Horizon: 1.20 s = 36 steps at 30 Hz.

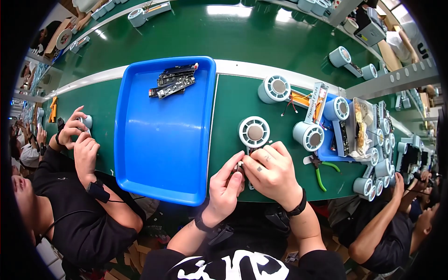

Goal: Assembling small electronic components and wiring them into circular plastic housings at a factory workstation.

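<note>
My left hand point(226, 186) and my right hand point(274, 173) meet near the table's front edge, fingers closed in pinches. A small white connector point(240, 164) shows between my left thumb and index finger. My right fingertips press close beside it, and what they pinch is hidden. Just beyond my hands, a pale blue handheld fan point(254, 132) lies with its round head up. Its handle runs back under my fingers, which cover most of it.
To the left stands a blue tray point(163, 154) with several circuit boards point(175, 80). On the right lie green-handled cutters point(321, 169), fan units point(274, 88) with exposed wires, and a crowded parts bin point(343, 135). Co-workers sit on both sides; one's hands point(84, 144) work left of the tray.
</note>
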Available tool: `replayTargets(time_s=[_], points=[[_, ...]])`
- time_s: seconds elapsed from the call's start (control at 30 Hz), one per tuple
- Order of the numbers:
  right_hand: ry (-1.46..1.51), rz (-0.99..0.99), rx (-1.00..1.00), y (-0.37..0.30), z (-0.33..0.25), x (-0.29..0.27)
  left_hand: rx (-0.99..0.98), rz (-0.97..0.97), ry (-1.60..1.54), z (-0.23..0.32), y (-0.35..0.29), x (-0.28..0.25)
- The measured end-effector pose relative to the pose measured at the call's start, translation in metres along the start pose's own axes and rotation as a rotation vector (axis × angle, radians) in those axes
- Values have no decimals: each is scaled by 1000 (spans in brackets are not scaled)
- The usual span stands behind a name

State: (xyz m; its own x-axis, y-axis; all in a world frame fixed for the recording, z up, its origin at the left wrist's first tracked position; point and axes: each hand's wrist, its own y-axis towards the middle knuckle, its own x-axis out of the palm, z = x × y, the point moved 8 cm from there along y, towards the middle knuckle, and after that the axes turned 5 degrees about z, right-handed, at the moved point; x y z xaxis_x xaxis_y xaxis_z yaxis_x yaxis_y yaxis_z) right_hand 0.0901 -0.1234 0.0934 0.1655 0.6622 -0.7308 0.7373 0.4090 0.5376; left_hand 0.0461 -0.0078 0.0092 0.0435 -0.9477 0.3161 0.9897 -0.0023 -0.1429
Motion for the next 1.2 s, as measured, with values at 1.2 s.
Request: replayTargets(time_s=[1.2], points=[[416, -112, 122, 2, 19, -11, -29, -24, -103, 1, 1, 1]])
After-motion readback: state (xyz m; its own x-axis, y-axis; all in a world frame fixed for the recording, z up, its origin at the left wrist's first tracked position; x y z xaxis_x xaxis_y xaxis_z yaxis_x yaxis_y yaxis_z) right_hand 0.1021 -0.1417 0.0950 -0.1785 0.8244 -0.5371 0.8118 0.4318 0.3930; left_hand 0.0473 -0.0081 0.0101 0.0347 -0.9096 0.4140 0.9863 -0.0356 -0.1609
